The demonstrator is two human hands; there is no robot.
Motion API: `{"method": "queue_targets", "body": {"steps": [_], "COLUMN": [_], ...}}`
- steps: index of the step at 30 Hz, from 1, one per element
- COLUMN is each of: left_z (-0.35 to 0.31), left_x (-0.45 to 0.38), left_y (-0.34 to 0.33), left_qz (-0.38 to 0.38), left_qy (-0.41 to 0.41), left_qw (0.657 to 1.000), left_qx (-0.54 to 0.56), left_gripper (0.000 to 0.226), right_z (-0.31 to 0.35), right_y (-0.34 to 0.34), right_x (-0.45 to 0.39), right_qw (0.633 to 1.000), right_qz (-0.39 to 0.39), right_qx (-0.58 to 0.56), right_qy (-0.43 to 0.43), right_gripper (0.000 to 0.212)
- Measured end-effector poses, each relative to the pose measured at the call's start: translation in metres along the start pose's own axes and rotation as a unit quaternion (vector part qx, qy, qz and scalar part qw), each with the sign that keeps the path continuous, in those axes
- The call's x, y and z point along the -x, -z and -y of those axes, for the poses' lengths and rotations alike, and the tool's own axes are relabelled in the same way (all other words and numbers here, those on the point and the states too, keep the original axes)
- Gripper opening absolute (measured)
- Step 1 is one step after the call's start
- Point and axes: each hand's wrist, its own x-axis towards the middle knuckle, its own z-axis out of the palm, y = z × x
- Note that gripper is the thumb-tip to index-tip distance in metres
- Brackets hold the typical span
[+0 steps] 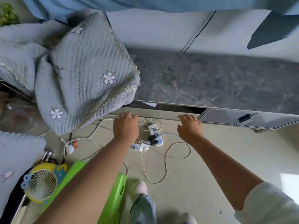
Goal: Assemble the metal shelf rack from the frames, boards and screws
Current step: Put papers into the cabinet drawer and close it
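Observation:
A pale beige board (161, 114) lies flat and level just below the front edge of a dark marbled stone ledge (218, 81). My left hand (126, 126) is at the board's near edge on its left part, fingers curled over the edge. My right hand (190, 127) is on the right part of the near edge, fingers laid on top and thumb underneath. No metal frames or screws show in this view.
A white power strip (156, 135) with plugs and loose white cables (178, 151) lies on the floor under my hands. A quilted blue blanket (84, 75) hangs at the left. A small yellow fan (41, 183), a green plastic stool (113, 199) and my shoe (139, 188) are close by.

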Motion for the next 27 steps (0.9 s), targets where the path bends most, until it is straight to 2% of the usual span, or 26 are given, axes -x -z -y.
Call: {"method": "queue_targets", "body": {"steps": [5,8,11,16,18,19,22,24,27], "left_z": [0.009,0.008,0.001,-0.017,-0.015,-0.013,-0.005,-0.004,-0.005], "left_x": [-0.072,-0.114,-0.150,-0.208,-0.226,-0.231,-0.248,-0.256,-0.259], "left_y": [-0.055,-0.101,-0.141,-0.209,-0.235,-0.245,-0.274,-0.282,-0.286], "left_qz": [0.015,-0.008,-0.022,-0.063,-0.118,-0.169,-0.308,-0.350,-0.376], "left_qy": [-0.049,-0.059,-0.075,-0.111,-0.121,-0.135,-0.176,-0.188,-0.191], "left_qw": [0.998,0.998,0.997,0.992,0.986,0.976,0.935,0.917,0.906], "left_qx": [0.024,0.035,-0.002,-0.009,-0.001,0.006,0.019,0.034,0.039], "left_gripper": [0.017,0.028,0.047,0.054,0.053,0.051,0.047,0.044,0.043], "right_z": [-0.014,-0.028,-0.039,-0.055,-0.065,-0.069,-0.078,-0.078,-0.077], "right_y": [-0.063,-0.110,-0.151,-0.220,-0.241,-0.250,-0.272,-0.279,-0.282], "right_x": [-0.058,-0.098,-0.135,-0.210,-0.235,-0.245,-0.266,-0.271,-0.274], "right_qw": [0.999,0.999,0.999,0.997,0.995,0.993,0.964,0.951,0.951], "right_qz": [0.032,0.037,0.022,-0.054,-0.072,-0.090,-0.242,-0.295,-0.294], "right_qx": [0.009,0.019,0.037,0.051,0.066,0.074,0.076,0.055,0.055], "right_qy": [-0.020,-0.015,-0.003,-0.004,0.001,0.012,0.076,0.073,0.075], "right_gripper": [0.042,0.040,0.048,0.046,0.045,0.043,0.023,0.024,0.024]}}
